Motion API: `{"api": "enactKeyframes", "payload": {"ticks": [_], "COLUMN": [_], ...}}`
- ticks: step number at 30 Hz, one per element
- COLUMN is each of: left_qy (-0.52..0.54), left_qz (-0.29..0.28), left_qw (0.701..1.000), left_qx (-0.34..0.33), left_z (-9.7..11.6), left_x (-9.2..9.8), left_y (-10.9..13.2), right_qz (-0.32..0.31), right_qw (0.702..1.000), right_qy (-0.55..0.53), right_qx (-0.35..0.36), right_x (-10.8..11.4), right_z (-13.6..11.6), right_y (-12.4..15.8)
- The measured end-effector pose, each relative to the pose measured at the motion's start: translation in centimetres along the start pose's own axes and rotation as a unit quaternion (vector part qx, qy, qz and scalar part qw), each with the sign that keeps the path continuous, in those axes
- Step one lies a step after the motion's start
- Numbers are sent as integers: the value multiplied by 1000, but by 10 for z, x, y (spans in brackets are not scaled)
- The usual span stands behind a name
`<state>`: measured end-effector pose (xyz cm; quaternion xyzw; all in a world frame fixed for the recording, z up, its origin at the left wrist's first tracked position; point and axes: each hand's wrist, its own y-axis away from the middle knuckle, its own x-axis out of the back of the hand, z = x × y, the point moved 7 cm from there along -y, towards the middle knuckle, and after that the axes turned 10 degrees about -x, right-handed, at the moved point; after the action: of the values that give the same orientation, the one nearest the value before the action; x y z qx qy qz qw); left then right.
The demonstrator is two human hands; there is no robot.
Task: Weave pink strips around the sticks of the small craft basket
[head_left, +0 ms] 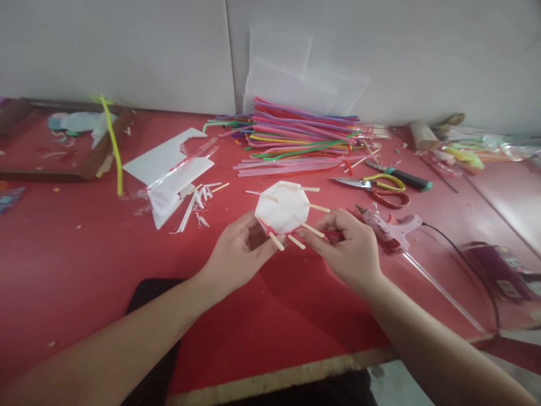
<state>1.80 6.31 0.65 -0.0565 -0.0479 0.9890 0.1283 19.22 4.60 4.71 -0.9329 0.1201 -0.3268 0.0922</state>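
A white, many-sided flat piece (284,208) is held up over the red table, with several pale wooden sticks (313,229) poking out around its rim. My left hand (240,248) grips its near left edge between thumb and fingers. Along the near edge runs a red pipe cleaner (291,232), which passes into my right hand (349,245). That hand is closed, thumb and fingers pinching the red strand beside the piece's near right edge. The fingers' undersides are hidden.
Behind lies a pile of coloured pipe cleaners (300,132). Scissors (372,185), a cutter (406,177) and a pink glue gun (393,231) lie to the right. White sheet offcuts (169,169) and scraps are left. A wooden tray (80,172) stands far left; a dark flat object (154,293) is under my left forearm.
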Motion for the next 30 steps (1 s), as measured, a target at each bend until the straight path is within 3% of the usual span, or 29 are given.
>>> {"api": "enactKeyframes", "payload": {"ticks": [5,22,26,30], "left_qy": [0,-52,-3,70], "left_qz": [-26,-43,-61,-76], "left_qw": [999,998,998,993], "left_qx": [-24,-6,26,49], "left_z": [-2,-1,-2,-4], "left_x": [-1,3,1,-3], "left_y": [0,-2,-4,-4], "right_qz": [-8,-79,-151,-274], "right_qw": [1000,991,969,914], "right_qy": [5,-77,-137,-214], "right_qx": [-2,-73,-137,-210], "right_x": [0,-6,-13,-25], "right_z": [1,15,28,39], "right_y": [0,-9,-11,-7]}}
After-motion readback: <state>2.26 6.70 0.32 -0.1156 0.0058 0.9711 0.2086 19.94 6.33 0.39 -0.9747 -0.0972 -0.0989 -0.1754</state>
